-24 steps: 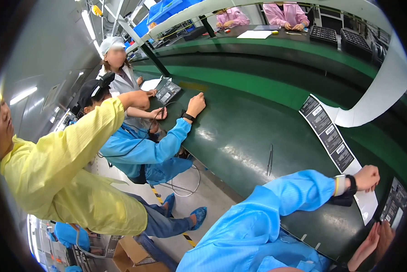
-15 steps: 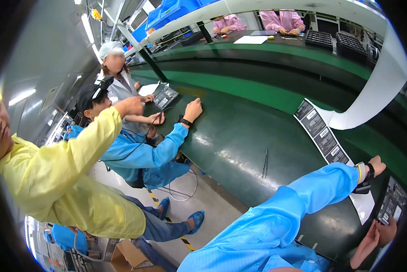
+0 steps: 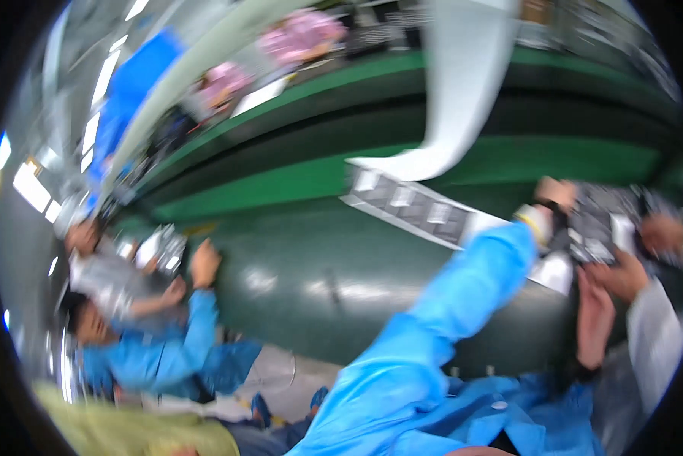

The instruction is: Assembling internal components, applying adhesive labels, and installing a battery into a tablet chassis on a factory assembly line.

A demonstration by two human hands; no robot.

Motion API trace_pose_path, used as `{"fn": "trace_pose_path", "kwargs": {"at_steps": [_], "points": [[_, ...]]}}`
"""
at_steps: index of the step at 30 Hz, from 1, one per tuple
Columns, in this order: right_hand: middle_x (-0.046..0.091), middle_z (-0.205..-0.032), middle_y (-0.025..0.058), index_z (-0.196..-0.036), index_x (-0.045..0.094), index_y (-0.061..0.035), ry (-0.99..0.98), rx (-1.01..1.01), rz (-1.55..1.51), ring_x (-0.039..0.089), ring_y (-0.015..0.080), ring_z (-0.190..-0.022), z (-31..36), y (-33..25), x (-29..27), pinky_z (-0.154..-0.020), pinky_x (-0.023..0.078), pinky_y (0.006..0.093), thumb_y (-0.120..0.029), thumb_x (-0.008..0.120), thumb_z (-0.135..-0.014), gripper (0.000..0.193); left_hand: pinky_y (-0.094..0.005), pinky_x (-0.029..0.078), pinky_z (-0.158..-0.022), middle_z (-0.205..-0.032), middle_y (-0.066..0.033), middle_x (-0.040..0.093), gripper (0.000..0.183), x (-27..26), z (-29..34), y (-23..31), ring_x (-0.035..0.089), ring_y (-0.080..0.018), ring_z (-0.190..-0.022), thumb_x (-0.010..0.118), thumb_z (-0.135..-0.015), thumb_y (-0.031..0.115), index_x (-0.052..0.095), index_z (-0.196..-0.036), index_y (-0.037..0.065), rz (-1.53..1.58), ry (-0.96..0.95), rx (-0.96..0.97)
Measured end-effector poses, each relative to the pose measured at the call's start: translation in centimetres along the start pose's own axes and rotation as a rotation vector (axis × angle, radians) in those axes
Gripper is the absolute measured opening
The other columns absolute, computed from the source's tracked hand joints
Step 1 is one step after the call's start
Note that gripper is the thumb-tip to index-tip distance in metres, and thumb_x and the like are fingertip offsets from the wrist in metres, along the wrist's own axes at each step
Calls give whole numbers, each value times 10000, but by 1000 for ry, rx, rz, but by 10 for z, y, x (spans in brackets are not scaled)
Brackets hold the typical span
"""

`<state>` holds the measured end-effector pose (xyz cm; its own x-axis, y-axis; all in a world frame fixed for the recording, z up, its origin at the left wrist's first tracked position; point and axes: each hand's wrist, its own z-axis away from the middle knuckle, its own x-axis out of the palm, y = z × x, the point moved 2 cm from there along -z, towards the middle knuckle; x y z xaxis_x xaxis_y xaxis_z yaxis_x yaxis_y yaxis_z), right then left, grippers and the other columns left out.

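My left hand (image 3: 556, 193), at the end of a blue sleeve with a dark wrist strap, is at the far left corner of a flat dark electronic board (image 3: 591, 220). Blur hides how its fingers lie. My right hand (image 3: 596, 315) comes up from below, fingers stretched toward the board's near edge; I cannot tell whether they touch it. A co-worker's hand (image 3: 624, 275), in a pale sleeve, grips that same near edge, and another hand (image 3: 662, 234) is at the board's right side. A strip of black-and-white printed labels (image 3: 421, 205) lies left of my left hand.
A wide white paper band (image 3: 467, 91) hangs down to the label strip on the dark green table (image 3: 296, 319). At the left, a co-worker in blue (image 3: 159, 342) and another in white (image 3: 117, 273) are beside a silvery unit (image 3: 170, 247). People in pink (image 3: 302, 36) sit across.
The view has swung right, so the table and co-workers shift left. My left hand now meets the board, which shows fully with a co-worker's hands on it. The picture is blurred.
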<state>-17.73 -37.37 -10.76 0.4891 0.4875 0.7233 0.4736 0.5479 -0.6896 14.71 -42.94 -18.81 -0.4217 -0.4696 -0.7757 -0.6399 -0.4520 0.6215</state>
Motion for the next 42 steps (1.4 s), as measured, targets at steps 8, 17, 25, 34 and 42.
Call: {"fn": "trace_pose_path", "kwargs": {"at_steps": [8,17,25,34,42], "points": [[478,-1379,288,-1404,360,105,212,-93,163,562,353,-1207,31,-20,1,-1062,439,415,52,447,-857,556,-264,467,-535,-819,-90,650,253,-76,42,91,594,-169,-627,737,-821,196,650,-935,-12,922,-282,-471],[531,-1339,261,-1386,386,93,236,-186,298,606,297,-1148,54,-7,-12,-976,493,363,0,492,-916,492,-342,539,-785,-1098,-92,650,427,-85,78,101,654,-182,-907,644,-954,312,512,-1203,-9,1329,-132,-234],[553,-1309,260,-1369,416,82,216,-134,285,615,290,-1134,45,-32,-60,-959,506,344,0,470,-919,461,-296,566,-660,-1029,-81,647,455,-107,95,96,657,-136,-838,671,-934,341,513,-1177,-9,1241,91,-203],[526,-1346,245,-1419,362,71,-76,71,334,587,283,-1167,-92,-116,-113,-966,489,369,-224,465,-986,534,-338,531,-873,-1103,-90,683,402,-117,101,86,661,-188,-979,609,-970,319,597,-1195,-14,1247,54,-386],[621,-1193,97,-1396,448,-3,6,423,281,628,158,-1011,-137,-78,-125,-795,544,296,-213,534,-989,466,-285,520,-785,-1012,-31,679,357,-84,156,57,641,-115,-883,689,-925,330,640,-1062,5,1281,108,-542]]}}
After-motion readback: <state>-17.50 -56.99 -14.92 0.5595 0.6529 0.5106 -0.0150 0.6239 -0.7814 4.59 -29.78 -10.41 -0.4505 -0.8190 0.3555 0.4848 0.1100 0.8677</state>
